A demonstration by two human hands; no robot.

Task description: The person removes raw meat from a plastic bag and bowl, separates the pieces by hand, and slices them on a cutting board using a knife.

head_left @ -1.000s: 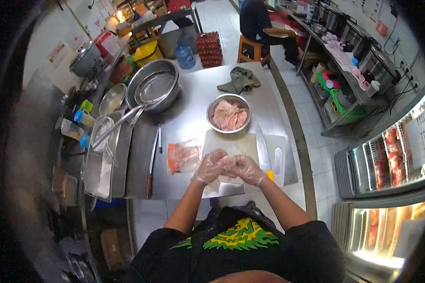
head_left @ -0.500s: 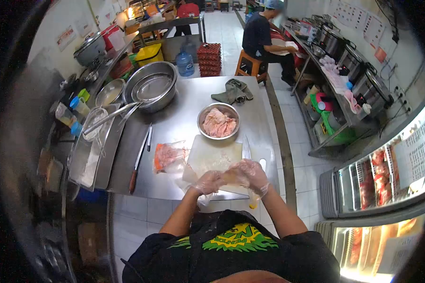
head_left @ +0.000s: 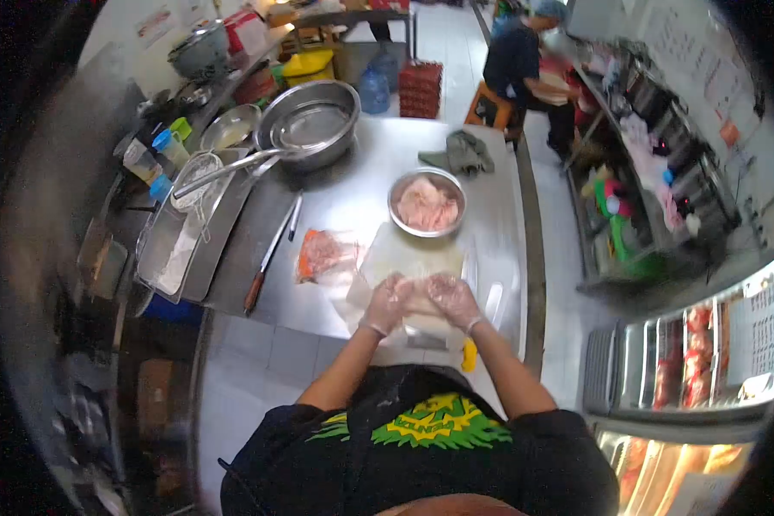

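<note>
My left hand (head_left: 387, 303) and my right hand (head_left: 454, 301), both in clear plastic gloves, are over a white cutting board (head_left: 396, 247). Between them is a pale, flat piece that looks like raw meat (head_left: 420, 300); the fingers of both hands are closed on its ends. Just beyond the board stands a steel bowl (head_left: 427, 230) with pale pink raw meat (head_left: 426, 205) inside. A knife's yellow handle (head_left: 469, 354) shows beside my right wrist; I cannot make out its blade. Left of the board lies a plastic bag of pink meat (head_left: 322, 255).
A long knife (head_left: 269, 254) lies on the left of the steel table (head_left: 353, 181). Large steel bowls (head_left: 318, 159) and a flour tray (head_left: 172, 267) fill the far left. A green cloth (head_left: 464, 155) lies at the back. Another person (head_left: 516, 64) sits beyond.
My hands have come down over the board and closer together with the pale piece. The camera view has shifted, so the table's things appear further right and higher.
</note>
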